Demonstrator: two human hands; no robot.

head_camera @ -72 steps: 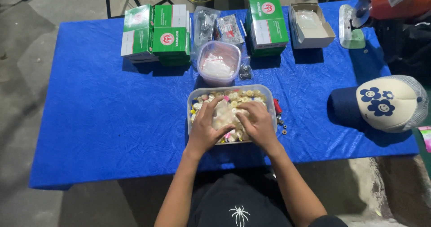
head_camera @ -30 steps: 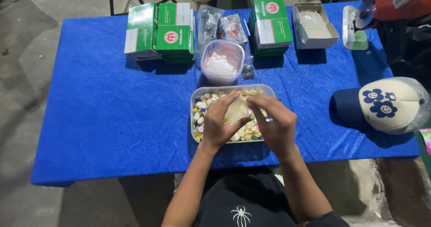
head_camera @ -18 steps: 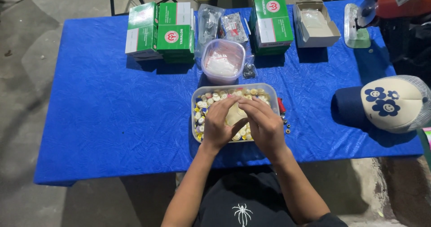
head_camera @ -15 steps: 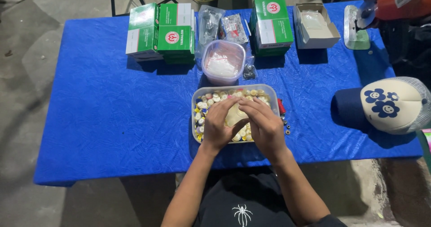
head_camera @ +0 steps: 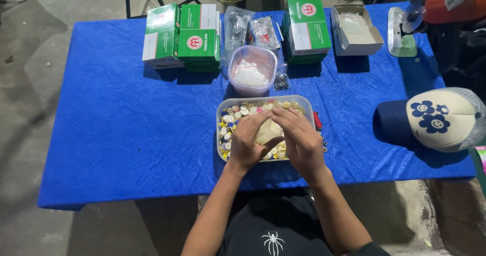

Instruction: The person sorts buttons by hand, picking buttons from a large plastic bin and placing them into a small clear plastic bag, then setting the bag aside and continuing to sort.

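Small pale plastic bag [head_camera: 268, 130], soft and translucent, sits between both hands right over the clear rectangular plastic tub [head_camera: 304, 102] of little coloured caps and beads, at the near middle of the blue cloth-covered table [head_camera: 126, 134]. I read the left hand [head_camera: 246, 143] as curled with fingertips pressed onto the bag's left edge; the right hand [head_camera: 298, 139] arches over it, fingers bent down on the bag's top. Whether either hand actually pinches the bag shut, I cannot tell.

My judgement: we're mid-handling of the bag over the tub, and the next move calls for a steady grip so no small pieces spill.

Outward now: a round clear lidded container [head_camera: 252, 73] stands just behind the tub, green and white cardboard boxes [head_camera: 183, 35] stacked at the far edge, an open white box [head_camera: 356, 29] further right, and a cream cap with blue flowers [head_camera: 440, 118] well to the right. Bare grey concrete floor [head_camera: 30, 84] surrounds the table.
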